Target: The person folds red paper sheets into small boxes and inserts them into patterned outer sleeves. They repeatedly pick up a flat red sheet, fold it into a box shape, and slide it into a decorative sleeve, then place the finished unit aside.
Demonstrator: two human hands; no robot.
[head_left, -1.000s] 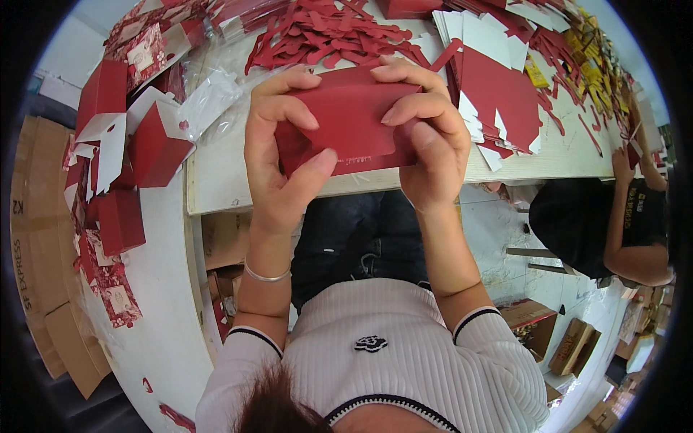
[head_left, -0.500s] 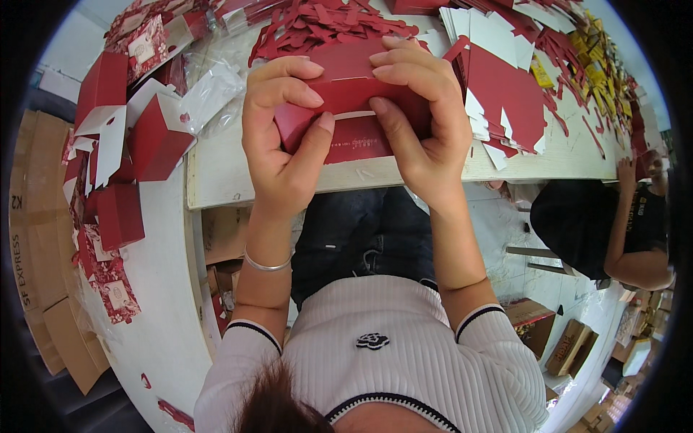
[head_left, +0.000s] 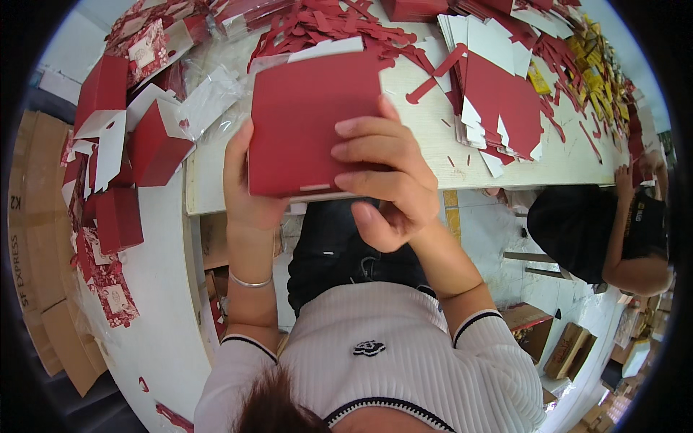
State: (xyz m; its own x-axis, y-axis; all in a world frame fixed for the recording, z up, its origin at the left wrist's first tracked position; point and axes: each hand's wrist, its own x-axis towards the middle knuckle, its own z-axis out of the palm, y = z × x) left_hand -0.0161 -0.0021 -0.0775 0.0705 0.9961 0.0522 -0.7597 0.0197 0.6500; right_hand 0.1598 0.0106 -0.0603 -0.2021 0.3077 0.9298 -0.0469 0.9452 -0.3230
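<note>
A square red cardboard box [head_left: 299,119] is tilted up over the table's near edge, a plain face showing and a white flap [head_left: 328,47] sticking out at its far side. My left hand [head_left: 245,180] grips its left edge and near left corner; most of those fingers are hidden behind it. With several fingers my right hand [head_left: 390,169] takes hold over the right part of that face, one finger at the right edge. The right thumb sticks out below the near edge, apart from the box.
Red die-cut strips [head_left: 325,25] are heaped behind the box. Red and white flat card sheets [head_left: 502,101] are stacked to the right, beyond them yellow packets [head_left: 595,61]. Folded red boxes [head_left: 119,216] crowd the left, near clear plastic [head_left: 216,94]. Another person [head_left: 635,231] sits far right.
The box has been turned from its narrow printed side to a plain broad face. Both thumbs have left its front; my right hand has shifted lower and left, my left hand slightly left.
</note>
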